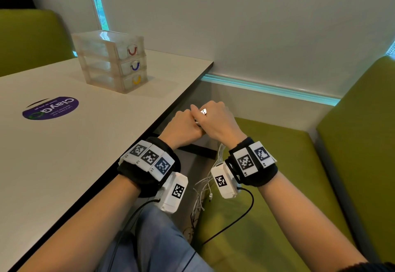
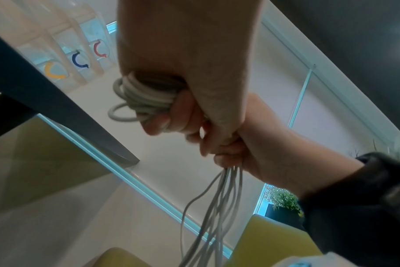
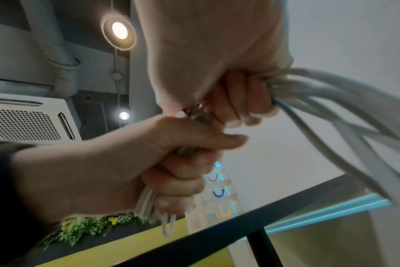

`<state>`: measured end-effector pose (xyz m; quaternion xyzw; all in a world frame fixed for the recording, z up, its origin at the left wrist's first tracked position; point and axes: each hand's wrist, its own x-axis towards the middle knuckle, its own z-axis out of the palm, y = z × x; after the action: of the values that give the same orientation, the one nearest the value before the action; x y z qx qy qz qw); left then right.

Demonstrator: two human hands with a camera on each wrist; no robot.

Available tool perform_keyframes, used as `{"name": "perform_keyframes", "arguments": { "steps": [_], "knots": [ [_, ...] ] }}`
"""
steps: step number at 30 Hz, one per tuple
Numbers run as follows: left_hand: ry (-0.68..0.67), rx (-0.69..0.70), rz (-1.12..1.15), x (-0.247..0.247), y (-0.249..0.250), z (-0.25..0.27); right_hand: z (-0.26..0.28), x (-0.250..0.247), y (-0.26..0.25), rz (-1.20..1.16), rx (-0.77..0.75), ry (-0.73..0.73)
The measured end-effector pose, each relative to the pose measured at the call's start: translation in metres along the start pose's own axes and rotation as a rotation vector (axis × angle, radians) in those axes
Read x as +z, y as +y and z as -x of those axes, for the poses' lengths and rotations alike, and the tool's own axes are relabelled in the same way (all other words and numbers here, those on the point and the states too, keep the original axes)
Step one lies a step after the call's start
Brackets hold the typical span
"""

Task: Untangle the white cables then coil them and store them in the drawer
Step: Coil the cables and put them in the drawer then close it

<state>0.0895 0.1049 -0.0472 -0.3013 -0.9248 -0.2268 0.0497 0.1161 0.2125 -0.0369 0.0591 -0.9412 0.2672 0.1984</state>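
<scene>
Both hands meet just off the table's right edge, over the green bench. My left hand (image 1: 183,126) is curled round a small coil of white cable (image 2: 144,94); its loops stick out past the fingers. My right hand (image 1: 218,120) touches the left and grips a bundle of loose white cable strands (image 2: 217,198), which hang down between the wrists (image 1: 205,184). A white plug (image 1: 203,111) shows at the right hand's fingers. The clear three-drawer unit (image 1: 111,62) stands at the table's far side, all drawers closed, with red, blue and yellow handles.
The white table (image 1: 64,154) has a purple round sticker (image 1: 50,108) on it and a dark edge running next to my left wrist. The green bench seat (image 1: 277,186) lies under the hanging strands. A wall stands close behind.
</scene>
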Motion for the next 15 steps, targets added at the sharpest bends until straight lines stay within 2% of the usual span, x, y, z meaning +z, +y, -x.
{"name": "perform_keyframes", "arguments": {
  "steps": [6,9,12,15],
  "knots": [
    [0.11,-0.086,0.173,0.005,0.004,0.009,0.002,-0.001,0.0,-0.085,-0.032,-0.019],
    [0.158,-0.068,0.268,0.001,0.004,0.007,0.008,-0.003,0.002,-0.318,-0.014,-0.041],
    [0.193,-0.165,0.503,-0.002,0.004,0.005,0.02,-0.002,0.01,-0.546,0.068,0.056],
    [0.191,-0.264,0.824,-0.003,0.007,0.005,0.031,0.001,0.022,-0.606,0.161,0.114]
  ]
}}
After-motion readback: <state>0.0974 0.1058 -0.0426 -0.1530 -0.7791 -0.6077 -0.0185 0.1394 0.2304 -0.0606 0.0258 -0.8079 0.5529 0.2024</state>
